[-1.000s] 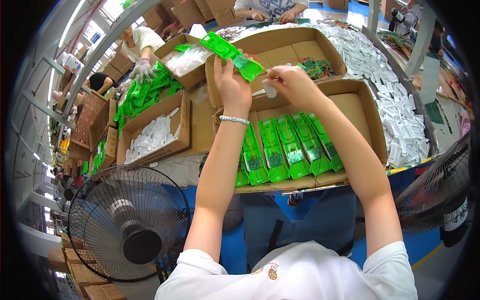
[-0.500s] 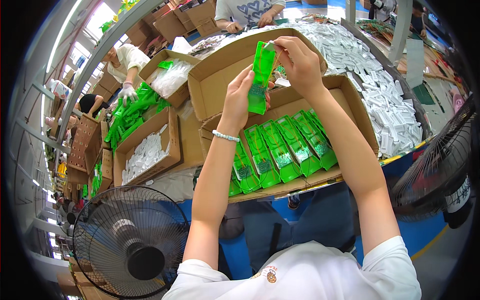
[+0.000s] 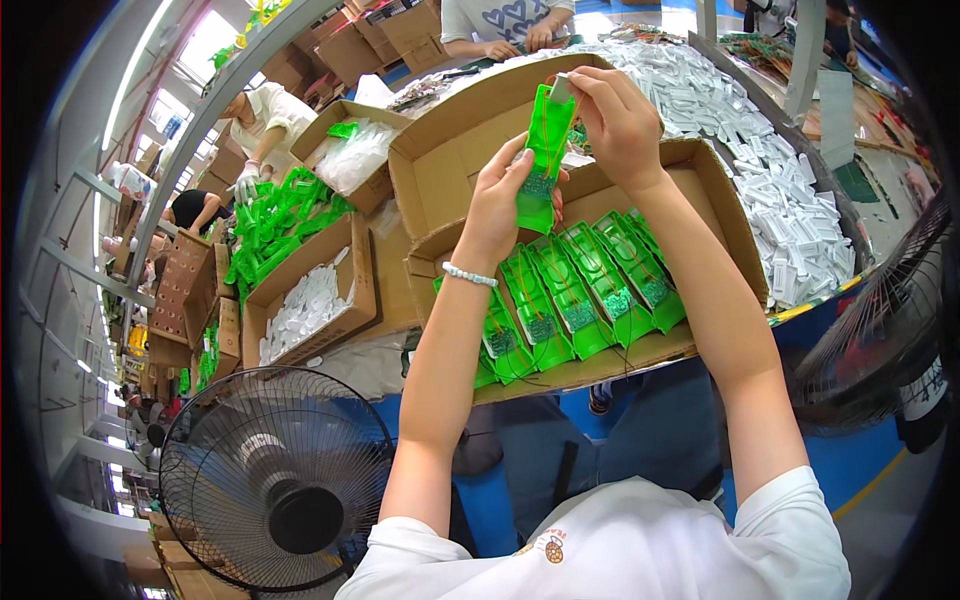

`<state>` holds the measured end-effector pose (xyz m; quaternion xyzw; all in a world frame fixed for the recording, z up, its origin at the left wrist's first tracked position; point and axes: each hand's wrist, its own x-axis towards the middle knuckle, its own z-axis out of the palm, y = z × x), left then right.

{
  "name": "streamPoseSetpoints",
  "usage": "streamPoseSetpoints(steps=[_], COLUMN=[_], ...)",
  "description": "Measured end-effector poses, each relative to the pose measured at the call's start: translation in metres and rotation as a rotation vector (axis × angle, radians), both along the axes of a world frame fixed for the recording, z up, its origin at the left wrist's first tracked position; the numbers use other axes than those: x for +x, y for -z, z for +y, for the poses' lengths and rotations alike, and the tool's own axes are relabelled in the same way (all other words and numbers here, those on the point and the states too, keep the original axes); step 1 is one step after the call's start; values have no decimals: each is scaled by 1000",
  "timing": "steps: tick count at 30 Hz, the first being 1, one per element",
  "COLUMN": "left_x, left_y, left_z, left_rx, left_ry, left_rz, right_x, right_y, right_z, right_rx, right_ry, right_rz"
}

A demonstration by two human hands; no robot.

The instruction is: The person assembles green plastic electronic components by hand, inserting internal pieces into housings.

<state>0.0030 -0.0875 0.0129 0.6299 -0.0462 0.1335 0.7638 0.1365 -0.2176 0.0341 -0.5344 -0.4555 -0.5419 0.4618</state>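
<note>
My left hand (image 3: 496,205) is closed round a long green plastic housing (image 3: 548,140), held tilted above a cardboard box. A green circuit board and thin orange wires show inside the housing. At its upper end my right hand (image 3: 622,128) pinches a small flat greyish-white piece (image 3: 562,90) between thumb and fingers. Whether that piece is seated in the housing or only touches it, I cannot tell. Below my hands, the cardboard box (image 3: 738,215) holds a row of several similar green housings (image 3: 575,300) with boards and wires.
Another open cardboard box (image 3: 425,165) stands behind. White plastic parts (image 3: 790,215) heap at the right; a carton of white pieces (image 3: 305,310) and green parts (image 3: 285,220) lie left. Fans (image 3: 300,515) flank me. A gloved co-worker's hand (image 3: 246,184) is left; another person works opposite.
The whole view has shifted, moving things slightly to the right. The greyish-white piece shows more plainly at the housing's upper end. Both my hands keep their holds.
</note>
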Motion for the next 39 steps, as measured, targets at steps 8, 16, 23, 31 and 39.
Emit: streamPoseSetpoints(steps=[8, 16, 23, 31, 39], left_x=[7, 8, 11, 5, 3], left_y=[2, 5, 5, 3, -3], left_z=[6, 11, 7, 10, 3], left_rx=[7, -50, -138, -275, -159], left_ry=[31, 43, 79, 237, 184], left_rz=[29, 9, 2, -66, -95], right_x=[6, 20, 19, 17, 17], right_y=[9, 23, 27, 27, 32], right_z=[11, 15, 16, 19, 23], right_rx=[22, -270, -215, -98, -127], right_ry=[-101, -3, -697, -516, -568], right_rz=[116, 129, 708, 625, 735])
